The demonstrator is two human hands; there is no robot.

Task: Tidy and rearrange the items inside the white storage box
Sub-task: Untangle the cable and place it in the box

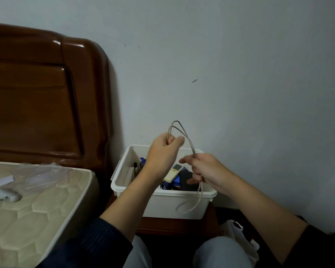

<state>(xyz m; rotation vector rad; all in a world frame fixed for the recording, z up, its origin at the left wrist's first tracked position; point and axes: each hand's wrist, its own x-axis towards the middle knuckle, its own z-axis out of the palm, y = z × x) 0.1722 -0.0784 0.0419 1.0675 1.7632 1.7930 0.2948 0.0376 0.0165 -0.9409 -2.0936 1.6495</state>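
Note:
A white storage box (pixel 162 202) stands on a dark wooden nightstand against the wall. Inside lie a cream remote control (pixel 173 172), blue items, a black flat object (pixel 186 180) and small bottles at the left. Above the box I hold a grey cable (pixel 184 132) looped between both hands. My left hand (pixel 163 151) grips one bend of the loop high up. My right hand (pixel 205 169) grips the cable lower, over the box's right side. A loose end of the cable hangs down in front of the box's front wall.
A mattress (pixel 37 206) with a wooden headboard (pixel 37 93) fills the left. On it lie a clear plastic bag (pixel 39 175) and a white gadget (pixel 2 196). A white bag (pixel 238 233) sits on the floor at the right. My knees are below.

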